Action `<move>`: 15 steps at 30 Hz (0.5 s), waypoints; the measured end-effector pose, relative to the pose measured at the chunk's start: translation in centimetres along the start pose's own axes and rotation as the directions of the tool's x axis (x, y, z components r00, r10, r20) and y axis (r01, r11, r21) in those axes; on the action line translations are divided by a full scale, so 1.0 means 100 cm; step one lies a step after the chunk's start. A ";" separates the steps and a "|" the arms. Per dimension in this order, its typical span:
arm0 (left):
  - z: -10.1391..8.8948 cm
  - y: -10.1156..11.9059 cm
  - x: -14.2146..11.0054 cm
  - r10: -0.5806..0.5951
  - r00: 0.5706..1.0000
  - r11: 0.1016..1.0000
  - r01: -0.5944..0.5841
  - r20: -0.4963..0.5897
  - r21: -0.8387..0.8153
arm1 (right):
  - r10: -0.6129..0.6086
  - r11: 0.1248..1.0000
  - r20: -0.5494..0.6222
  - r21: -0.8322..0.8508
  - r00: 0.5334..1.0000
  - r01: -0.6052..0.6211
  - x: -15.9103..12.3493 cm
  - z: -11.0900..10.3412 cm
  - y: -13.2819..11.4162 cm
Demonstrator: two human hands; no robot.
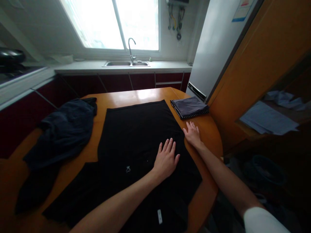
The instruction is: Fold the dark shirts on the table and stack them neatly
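Note:
A black T-shirt (136,129) lies spread out on the wooden table (128,97), its hem toward the window and its collar label near me. My left hand (166,158) rests flat on the shirt, fingers stretched out, right of a small light logo. At the shirt's right edge is my right hand (192,134), palm down with its fingers apart. Its thumb side meets the fabric edge. Just beyond it sits a folded grey garment (190,106) with a black-and-white patterned border.
A crumpled dark blue garment (68,129) covers the table's left side. Behind the table runs a counter (165,66) with a sink (119,64) under the window. A refrigerator (211,48) stands at the back right, and a shelf with papers (267,118) is at the right.

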State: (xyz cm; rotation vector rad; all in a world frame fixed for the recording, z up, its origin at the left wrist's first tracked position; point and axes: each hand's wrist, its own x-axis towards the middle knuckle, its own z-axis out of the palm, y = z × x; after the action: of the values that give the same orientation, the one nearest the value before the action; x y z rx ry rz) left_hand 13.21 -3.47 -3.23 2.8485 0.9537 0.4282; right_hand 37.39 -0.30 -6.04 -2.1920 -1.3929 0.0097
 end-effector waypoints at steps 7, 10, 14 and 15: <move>0.000 0.000 0.000 0.004 1.000 1.000 -0.004 0.003 -0.002 | -0.253 0.954 0.018 0.172 0.967 0.246 -0.006 -0.016 -0.016; 0.001 0.000 0.000 0.003 1.000 1.000 -0.003 0.002 0.000 | -0.432 0.901 0.219 0.149 0.875 0.408 -0.017 -0.017 -0.034; 0.001 0.000 -0.001 0.005 1.000 1.000 -0.005 -0.020 -0.010 | -0.374 0.923 0.362 0.054 0.854 0.381 -0.020 -0.014 -0.040; 0.001 0.000 -0.001 0.008 1.000 1.000 -0.008 -0.025 -0.010 | -0.345 0.933 0.364 0.034 0.865 0.358 -0.019 -0.013 -0.038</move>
State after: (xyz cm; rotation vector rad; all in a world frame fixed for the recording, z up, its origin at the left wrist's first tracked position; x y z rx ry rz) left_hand 13.17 -3.51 -3.35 2.8450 0.9423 0.4692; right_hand 33.68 -1.20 -3.78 -1.9955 -2.0010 0.2766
